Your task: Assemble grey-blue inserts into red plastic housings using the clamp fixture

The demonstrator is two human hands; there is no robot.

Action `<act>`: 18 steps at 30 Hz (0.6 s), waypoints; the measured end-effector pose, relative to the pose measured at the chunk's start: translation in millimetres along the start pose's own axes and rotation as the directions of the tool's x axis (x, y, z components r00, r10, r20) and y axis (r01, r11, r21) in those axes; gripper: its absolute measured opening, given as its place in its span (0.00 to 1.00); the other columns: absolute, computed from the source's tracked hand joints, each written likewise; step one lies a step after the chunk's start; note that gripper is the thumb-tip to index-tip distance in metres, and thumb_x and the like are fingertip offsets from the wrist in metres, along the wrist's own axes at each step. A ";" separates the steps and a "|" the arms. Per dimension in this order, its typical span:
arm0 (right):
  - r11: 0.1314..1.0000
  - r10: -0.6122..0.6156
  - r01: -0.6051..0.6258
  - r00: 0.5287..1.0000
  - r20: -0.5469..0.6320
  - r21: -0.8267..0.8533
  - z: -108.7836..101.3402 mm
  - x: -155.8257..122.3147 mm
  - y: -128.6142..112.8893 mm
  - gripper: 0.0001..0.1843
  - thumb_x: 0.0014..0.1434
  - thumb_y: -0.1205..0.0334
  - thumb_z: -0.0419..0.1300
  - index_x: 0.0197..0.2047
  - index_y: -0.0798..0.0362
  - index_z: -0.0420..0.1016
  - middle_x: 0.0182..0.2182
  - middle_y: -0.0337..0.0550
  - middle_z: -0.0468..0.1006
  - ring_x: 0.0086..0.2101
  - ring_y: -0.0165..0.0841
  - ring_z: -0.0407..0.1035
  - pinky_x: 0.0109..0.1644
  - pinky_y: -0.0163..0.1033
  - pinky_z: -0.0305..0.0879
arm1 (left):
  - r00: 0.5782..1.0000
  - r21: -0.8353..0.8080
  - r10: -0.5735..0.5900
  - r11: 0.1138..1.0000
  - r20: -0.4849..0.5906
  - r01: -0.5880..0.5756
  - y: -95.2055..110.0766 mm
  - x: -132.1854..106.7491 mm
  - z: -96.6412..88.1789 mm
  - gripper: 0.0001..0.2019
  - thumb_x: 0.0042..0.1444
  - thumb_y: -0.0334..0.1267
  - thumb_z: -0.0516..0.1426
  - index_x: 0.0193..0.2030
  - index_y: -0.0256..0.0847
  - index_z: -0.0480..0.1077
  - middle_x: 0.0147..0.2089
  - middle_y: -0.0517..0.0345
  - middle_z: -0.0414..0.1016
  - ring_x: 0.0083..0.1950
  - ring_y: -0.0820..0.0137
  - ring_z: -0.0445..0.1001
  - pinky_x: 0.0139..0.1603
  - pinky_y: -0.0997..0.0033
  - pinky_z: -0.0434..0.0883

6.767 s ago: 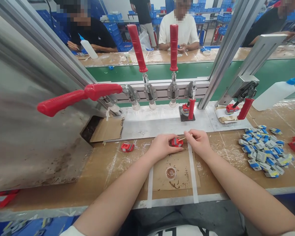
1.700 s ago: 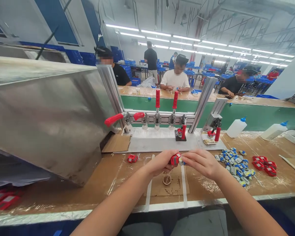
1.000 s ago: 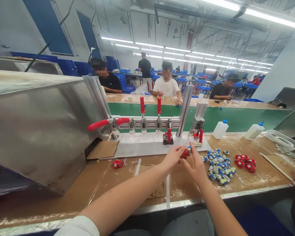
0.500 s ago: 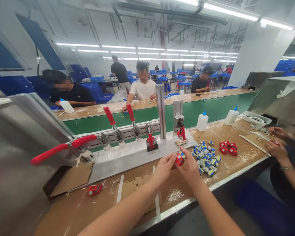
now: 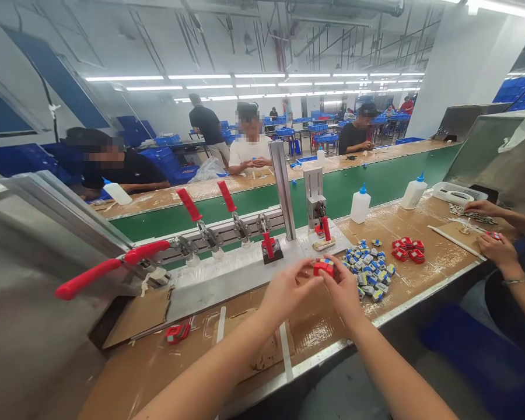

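Both my hands meet above the brown bench and pinch one small red plastic part (image 5: 323,268) between their fingertips. My left hand (image 5: 287,290) grips it from the left, and my right hand (image 5: 345,290) closes on it from the right. A small blue and white piece shows at the part's top edge. Just to the right lies a heap of several small blue, white and grey pieces (image 5: 368,272). Beyond that heap sits a cluster of red parts (image 5: 408,250).
A metal fixture plate (image 5: 231,274) carries a row of red-handled toggle clamps (image 5: 107,269). One red part (image 5: 177,333) lies at the left. Two glue bottles (image 5: 360,205) stand at the back. A co-worker's hands (image 5: 499,248) work at the right. A green conveyor (image 5: 376,184) runs behind.
My view has swung from straight ahead toward the right, bringing the co-worker's hands into sight. My hands lifted the red part off the bench and kept it pinched; the stick from earlier is gone.
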State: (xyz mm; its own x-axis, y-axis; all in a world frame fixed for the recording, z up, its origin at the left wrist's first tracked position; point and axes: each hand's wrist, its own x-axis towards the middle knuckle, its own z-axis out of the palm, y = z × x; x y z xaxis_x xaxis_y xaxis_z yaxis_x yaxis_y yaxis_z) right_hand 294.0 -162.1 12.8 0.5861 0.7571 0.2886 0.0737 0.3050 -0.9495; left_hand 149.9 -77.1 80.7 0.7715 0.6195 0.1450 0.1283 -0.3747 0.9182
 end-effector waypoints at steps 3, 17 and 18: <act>0.938 0.243 -0.256 0.966 0.085 0.235 0.8 7.8 -1.7 0.35 0.54 0.43 0.71 0.59 0.53 0.71 0.44 0.51 0.84 0.44 0.44 0.80 0.52 0.51 0.77 | 0.977 0.270 0.188 0.940 0.097 -0.208 1.6 11.7 -15.1 0.27 0.56 0.49 0.67 0.63 0.54 0.73 0.62 0.53 0.75 0.52 0.61 0.78 0.48 0.68 0.74; 0.875 0.125 -0.117 0.992 -0.013 -0.470 -38.4 109.1 -3.9 0.22 0.61 0.37 0.56 0.45 0.47 0.68 0.41 0.45 0.81 0.39 0.42 0.76 0.47 0.48 0.70 | 0.999 0.404 -0.024 0.914 -0.049 0.042 -42.1 103.7 -18.1 0.18 0.56 0.41 0.67 0.53 0.45 0.77 0.48 0.55 0.83 0.47 0.64 0.81 0.50 0.69 0.73; 0.870 0.080 -0.079 0.997 -0.019 -0.487 -37.5 121.1 -3.3 0.21 0.59 0.38 0.58 0.42 0.48 0.67 0.40 0.45 0.80 0.39 0.41 0.75 0.47 0.47 0.69 | 0.992 0.476 -0.060 0.873 -0.109 0.106 -47.5 115.1 -20.3 0.17 0.56 0.40 0.67 0.52 0.45 0.77 0.48 0.54 0.83 0.48 0.62 0.80 0.51 0.68 0.73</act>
State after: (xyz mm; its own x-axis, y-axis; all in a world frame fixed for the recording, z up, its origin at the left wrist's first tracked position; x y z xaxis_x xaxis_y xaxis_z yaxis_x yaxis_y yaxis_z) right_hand 395.0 -93.1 46.4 0.6057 0.7677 0.2092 0.4106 -0.0763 -0.9086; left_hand 220.0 26.0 61.2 0.6896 0.7127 0.1287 0.4902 -0.5901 0.6415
